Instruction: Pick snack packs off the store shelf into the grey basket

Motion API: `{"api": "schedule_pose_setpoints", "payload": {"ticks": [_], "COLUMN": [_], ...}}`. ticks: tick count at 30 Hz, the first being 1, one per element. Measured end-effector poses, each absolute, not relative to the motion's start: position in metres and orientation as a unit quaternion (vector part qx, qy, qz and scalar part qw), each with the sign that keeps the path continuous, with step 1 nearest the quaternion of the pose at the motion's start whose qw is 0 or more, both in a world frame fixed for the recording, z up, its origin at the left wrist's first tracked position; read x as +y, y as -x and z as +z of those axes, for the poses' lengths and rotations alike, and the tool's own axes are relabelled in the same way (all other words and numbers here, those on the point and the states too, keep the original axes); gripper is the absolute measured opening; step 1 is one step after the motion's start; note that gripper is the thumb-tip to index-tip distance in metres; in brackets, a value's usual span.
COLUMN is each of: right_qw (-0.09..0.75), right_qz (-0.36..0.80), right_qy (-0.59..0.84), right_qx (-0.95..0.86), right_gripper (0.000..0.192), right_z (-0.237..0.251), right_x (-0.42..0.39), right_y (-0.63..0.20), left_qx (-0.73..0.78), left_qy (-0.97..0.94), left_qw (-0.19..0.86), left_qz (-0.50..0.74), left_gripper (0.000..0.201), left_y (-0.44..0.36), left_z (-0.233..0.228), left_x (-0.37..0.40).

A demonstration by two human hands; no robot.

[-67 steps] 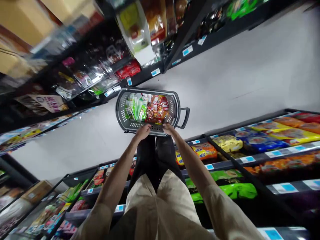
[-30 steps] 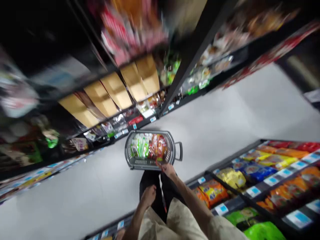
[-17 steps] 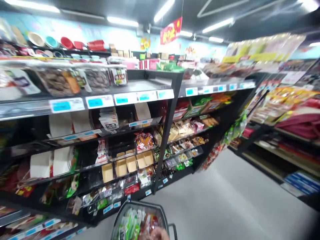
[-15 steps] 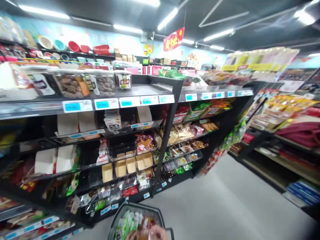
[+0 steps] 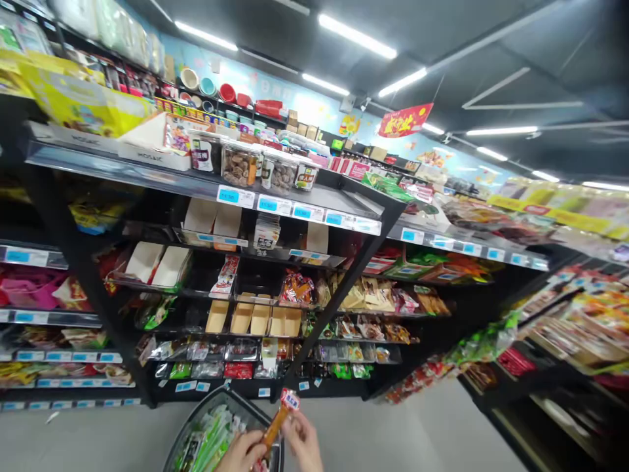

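At the bottom edge of the head view my left hand (image 5: 242, 452) and my right hand (image 5: 303, 444) both hold a long thin orange snack packet (image 5: 278, 418) with a red and white end. It tilts up to the right between them. Just below the hands sits a grey shopping basket (image 5: 195, 414), filled with green and red packets; only its far rim shows.
Black shelving (image 5: 339, 288) with blue price tags stands ahead, stocked with snack packets, jars and open cardboard boxes. A grey floor aisle (image 5: 432, 432) runs to the right between this shelving and another rack (image 5: 565, 328) on the right. A red sign (image 5: 405, 120) hangs from the ceiling.
The view has swung up from the basket on the floor to the shelves. My hands have come off the basket rim and taken hold of an orange packet above it.
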State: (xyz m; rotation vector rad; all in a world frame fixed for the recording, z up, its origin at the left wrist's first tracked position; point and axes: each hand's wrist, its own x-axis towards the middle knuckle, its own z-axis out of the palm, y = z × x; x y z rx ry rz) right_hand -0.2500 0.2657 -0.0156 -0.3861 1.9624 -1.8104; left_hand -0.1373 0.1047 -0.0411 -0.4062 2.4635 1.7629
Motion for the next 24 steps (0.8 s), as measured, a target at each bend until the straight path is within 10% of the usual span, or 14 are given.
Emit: {"api": "schedule_pose_setpoints", "payload": {"ticks": [24], "right_qw": [0.227], "right_qz": [-0.717], "right_qy": [0.149], "right_qx": [0.642], "right_gripper": [0.057], "right_z": [0.074], "right_x": [0.217], "right_y": [0.212], "left_qx": [0.689], "left_qy": [0.085], "left_qw": [-0.085], "left_qz": [0.715], "left_gripper": [0.06], "left_y": [0.135], "left_z": [0.085], "left_x": [0.089]}}
